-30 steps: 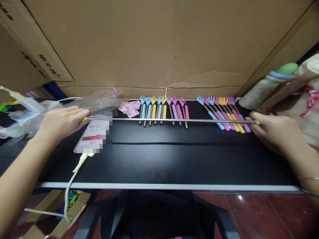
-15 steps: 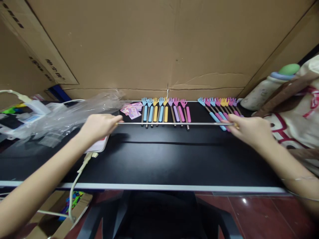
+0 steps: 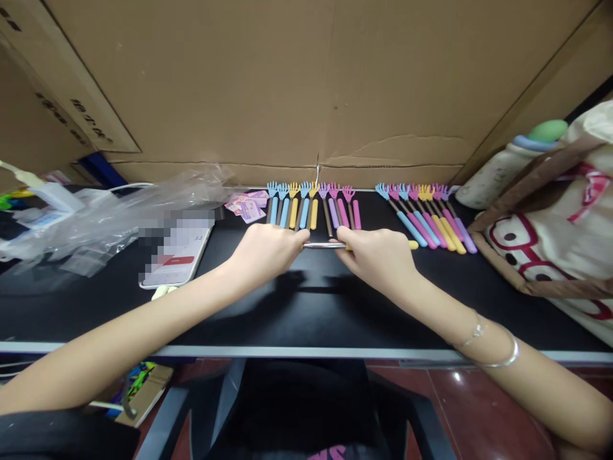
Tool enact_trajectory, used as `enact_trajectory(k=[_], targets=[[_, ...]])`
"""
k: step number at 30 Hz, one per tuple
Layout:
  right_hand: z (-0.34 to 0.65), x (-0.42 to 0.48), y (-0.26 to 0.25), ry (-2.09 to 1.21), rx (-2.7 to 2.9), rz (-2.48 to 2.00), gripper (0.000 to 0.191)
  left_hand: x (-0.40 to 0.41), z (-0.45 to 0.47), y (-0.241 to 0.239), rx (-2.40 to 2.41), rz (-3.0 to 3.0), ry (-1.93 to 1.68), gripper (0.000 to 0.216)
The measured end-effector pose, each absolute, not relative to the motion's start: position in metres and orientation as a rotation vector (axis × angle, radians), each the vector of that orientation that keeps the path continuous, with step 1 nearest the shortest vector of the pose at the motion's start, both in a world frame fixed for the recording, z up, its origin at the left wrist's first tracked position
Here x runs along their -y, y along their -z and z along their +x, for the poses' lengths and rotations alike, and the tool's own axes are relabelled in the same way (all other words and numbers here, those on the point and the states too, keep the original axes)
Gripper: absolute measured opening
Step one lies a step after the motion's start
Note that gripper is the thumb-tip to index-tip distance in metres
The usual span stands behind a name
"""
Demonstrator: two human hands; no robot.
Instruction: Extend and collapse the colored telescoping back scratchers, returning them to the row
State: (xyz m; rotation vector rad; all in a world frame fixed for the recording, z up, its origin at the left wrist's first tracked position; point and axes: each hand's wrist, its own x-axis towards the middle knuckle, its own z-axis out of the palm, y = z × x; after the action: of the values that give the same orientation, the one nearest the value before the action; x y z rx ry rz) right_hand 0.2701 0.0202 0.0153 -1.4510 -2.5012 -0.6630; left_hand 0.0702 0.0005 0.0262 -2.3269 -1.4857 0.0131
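Observation:
My left hand [image 3: 265,250] and my right hand [image 3: 376,255] meet at the middle of the black desk [image 3: 297,300], each closed on one end of a telescopic back scratcher [image 3: 323,245]. Its metal rod is pushed in short and only a small stretch shows between my fingers. A yellow tip [image 3: 412,244] sticks out past my right hand. Just behind my hands lies a row of pastel back scratchers [image 3: 313,207], collapsed, heads toward the cardboard. A second row of back scratchers [image 3: 426,214] lies further right.
A phone [image 3: 175,255] with a cable lies left of my left hand, beside crumpled clear plastic bags [image 3: 124,214]. Small pink cards [image 3: 246,206] sit at the back. A cardboard wall [image 3: 306,89] backs the desk. A canvas bag [image 3: 555,236] and a bottle [image 3: 507,166] stand at right.
My hands have come together from far apart to the desk's middle, and the long metal rod between them has collapsed to a short length.

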Motion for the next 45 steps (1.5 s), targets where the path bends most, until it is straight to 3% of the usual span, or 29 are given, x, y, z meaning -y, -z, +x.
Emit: enact_trajectory(k=[8,16,21,26,31,40,45], targets=[[0.312,-0.022,-0.02,0.845,2.422,-1.264,0.027,0.002,0.028,-0.032,1.191,-2.148,0.285,0.032],[0.387,-0.046,-0.018,1.033,2.372,-1.297,0.041,0.001,-0.04,-0.029,1.235,-1.925,0.236,0.037],[0.437,-0.058,-0.022,0.941,2.357,-1.646,0.039,0.01,-0.079,-0.028,1.494,-1.928,0.229,0.04],[0.479,-0.066,-0.025,0.762,2.353,-1.952,0.02,0.019,-0.126,-0.013,1.703,-2.004,0.288,0.034],[0.487,-0.066,-0.024,0.591,2.376,-2.017,0.013,0.022,-0.148,-0.003,1.738,-2.06,0.212,0.038],[0.48,-0.068,-0.021,0.596,2.343,-2.057,0.01,0.022,-0.142,-0.013,1.785,-1.974,0.263,0.034],[0.482,-0.076,-0.024,0.385,2.272,-2.257,0.009,0.014,-0.133,-0.018,1.885,-1.874,-0.08,0.042]])
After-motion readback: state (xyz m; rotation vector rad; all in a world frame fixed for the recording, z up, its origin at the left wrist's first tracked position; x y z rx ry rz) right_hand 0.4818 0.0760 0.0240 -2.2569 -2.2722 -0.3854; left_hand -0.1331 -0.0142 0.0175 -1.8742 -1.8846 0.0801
